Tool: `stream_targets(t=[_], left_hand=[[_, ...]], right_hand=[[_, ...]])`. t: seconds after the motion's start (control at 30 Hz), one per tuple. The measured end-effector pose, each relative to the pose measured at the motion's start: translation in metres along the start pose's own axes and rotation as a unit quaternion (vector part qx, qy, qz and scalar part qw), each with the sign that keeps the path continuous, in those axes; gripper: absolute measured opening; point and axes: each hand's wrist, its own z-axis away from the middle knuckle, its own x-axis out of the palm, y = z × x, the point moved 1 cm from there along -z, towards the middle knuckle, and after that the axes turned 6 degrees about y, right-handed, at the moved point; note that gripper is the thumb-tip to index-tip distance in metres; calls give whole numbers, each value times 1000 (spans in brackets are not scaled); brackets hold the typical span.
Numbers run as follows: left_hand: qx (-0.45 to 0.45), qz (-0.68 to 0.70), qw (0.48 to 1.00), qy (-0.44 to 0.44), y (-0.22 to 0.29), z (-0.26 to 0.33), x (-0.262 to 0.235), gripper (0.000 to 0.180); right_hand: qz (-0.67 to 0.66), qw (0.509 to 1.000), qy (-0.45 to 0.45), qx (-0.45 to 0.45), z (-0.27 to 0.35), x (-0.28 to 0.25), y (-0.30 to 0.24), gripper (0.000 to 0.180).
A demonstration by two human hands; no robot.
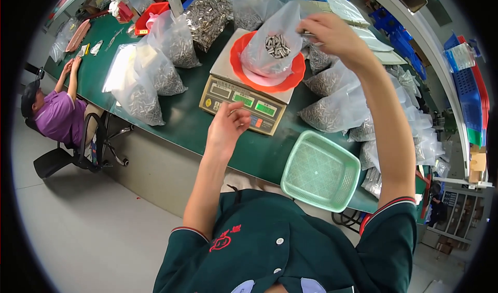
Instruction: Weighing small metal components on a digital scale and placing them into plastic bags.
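your left hand is half open, seemingly empty, your right hand curls beside the bag, grip unclear, and the red bowl probably steadies that bag on the scale.

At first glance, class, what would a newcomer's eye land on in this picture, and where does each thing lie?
Probably the scalloped red-orange bowl on the digital weighing scale, upper centre, holding a translucent bag of small metal pieces, with the right hand beside the bag. Next, the pale-green perforated basket at the green bench's near edge, right of the scale.
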Motion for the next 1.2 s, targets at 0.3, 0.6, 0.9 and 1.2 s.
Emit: stream_targets(t=[0.3, 0.6, 0.9, 1.2], left_hand=[[-26, 7, 994, 106, -44, 61, -93, 34], [-46, -31, 994, 98, -45, 52, -68, 32], [-78, -45, 994, 63, -58, 46, -59, 30], [-96, -56, 992, 61, -60, 41, -54, 27]], right_hand=[[-845, 498, 27, 194, 263, 23, 99, 20], [-793, 535, 158, 246, 348, 70, 138, 22], [-741, 588, 162, 282, 351, 82, 130, 21], [-690, 619, 188, 325, 350, 83, 127, 21]])
